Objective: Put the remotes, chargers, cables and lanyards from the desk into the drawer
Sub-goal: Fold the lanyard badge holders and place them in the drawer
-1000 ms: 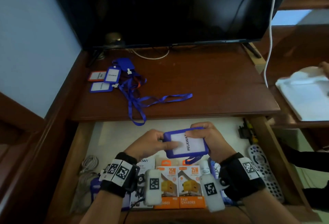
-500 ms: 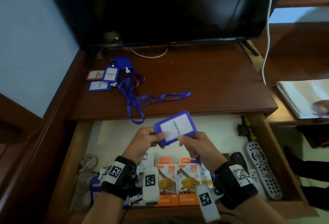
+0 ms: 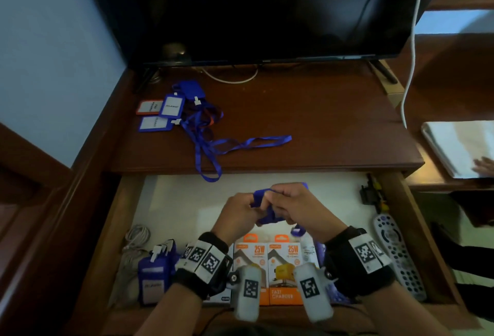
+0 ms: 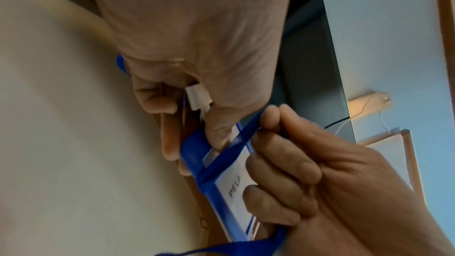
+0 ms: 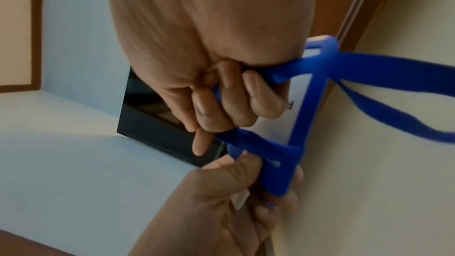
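A dark television [image 3: 267, 7] stands at the back of the brown wooden desk [image 3: 320, 122], its screen unlit and its two feet resting on the desktop. A white cord [image 3: 410, 49] hangs down past the television's right edge, and a thin pale wire [image 3: 230, 79] curves on the desktop just below the screen's lower edge. To the television's left is a pale blue wall [image 3: 53, 55]; to its lower right, beyond the desk's end, a stack of white paper [image 3: 459, 148] lies on a lower wooden shelf [image 3: 441, 183], with another person's fingers [image 3: 483, 166] touching it.
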A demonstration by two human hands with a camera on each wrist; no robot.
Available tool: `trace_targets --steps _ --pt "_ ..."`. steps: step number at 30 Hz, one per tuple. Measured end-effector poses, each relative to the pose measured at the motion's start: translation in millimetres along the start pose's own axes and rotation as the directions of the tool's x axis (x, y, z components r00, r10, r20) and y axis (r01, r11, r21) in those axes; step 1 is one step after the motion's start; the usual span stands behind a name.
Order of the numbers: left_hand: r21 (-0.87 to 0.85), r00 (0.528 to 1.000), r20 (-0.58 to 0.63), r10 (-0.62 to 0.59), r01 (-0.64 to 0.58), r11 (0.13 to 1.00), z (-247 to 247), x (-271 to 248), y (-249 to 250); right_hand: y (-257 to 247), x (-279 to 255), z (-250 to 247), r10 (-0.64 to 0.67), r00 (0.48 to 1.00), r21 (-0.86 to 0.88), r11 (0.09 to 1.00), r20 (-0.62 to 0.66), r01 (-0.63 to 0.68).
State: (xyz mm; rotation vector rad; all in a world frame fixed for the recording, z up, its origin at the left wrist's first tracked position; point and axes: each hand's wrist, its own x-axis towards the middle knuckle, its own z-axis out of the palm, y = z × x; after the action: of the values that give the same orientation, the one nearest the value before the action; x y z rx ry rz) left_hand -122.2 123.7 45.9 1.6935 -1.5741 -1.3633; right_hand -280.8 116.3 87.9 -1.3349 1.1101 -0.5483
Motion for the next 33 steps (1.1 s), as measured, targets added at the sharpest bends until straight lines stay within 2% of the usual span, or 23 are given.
trace_targets --steps 3,7,10,13,15,18,23,27,28,30,33 --pt "0.056 0.996 0.087 -0.006 0.001 0.998 -1.1 0.3 -1.7 1.8 1.9 -11.4 -0.032 0.999 -0.087 0.996 -0.042 0.029" --pt "0.141 0.981 0.191 -0.043 0.016 0.990 -9.5 -1.1 3.0 14.9 7.9 -26.1 -0.052 0.998 -0.303 0.952 -0.038 0.038" --pt "0.151 0.960 0.268 -0.074 0.034 0.988 -17.7 -1.9 6.6 23.8 9.6 -35.0 -0.057 0.997 -0.363 0.931 -0.053 0.034" --pt "0.111 0.932 0.348 -0.105 0.070 0.991 -24.9 -4.2 10.7 27.7 7.8 -38.1 -0.060 0.996 -0.302 0.952 -0.071 0.036" --pt "0.063 0.918 0.386 -0.095 0.077 0.995 -27.6 -5.5 11.7 30.4 6.0 -37.0 -0.015 0.998 -0.233 0.972 -0.065 -0.001" --pt "-0.080 0.917 0.396 -0.036 0.073 0.994 -29.1 -6.7 9.7 37.4 3.1 -31.8 0.084 0.996 0.004 0.996 -0.039 -0.084" --pt "-0.206 0.951 0.310 -0.012 0.080 0.975 -27.8 -8.0 5.7 44.4 7.6 -22.3 0.164 0.986 0.209 0.966 -0.042 -0.152" --pt "-0.355 0.991 0.132 -0.036 0.081 0.931 -21.2 -6.0 5.5 53.7 14.6 -3.6 0.285 0.950 0.559 0.812 -0.130 -0.168" --pt "-0.377 0.995 0.078 -0.057 0.082 0.923 -18.5 -4.2 5.0 56.8 18.0 1.5 0.292 0.946 0.579 0.800 -0.141 -0.160" --pt "-0.414 0.995 -0.027 -0.097 0.077 0.907 -13.1 -1.1 4.5 57.7 25.2 12.1 0.280 0.949 0.532 0.831 -0.147 -0.162" --pt "-0.477 0.975 -0.160 -0.153 0.059 0.877 -7.7 1.5 4.6 51.3 31.1 25.4 0.267 0.957 0.477 0.860 -0.116 -0.182"
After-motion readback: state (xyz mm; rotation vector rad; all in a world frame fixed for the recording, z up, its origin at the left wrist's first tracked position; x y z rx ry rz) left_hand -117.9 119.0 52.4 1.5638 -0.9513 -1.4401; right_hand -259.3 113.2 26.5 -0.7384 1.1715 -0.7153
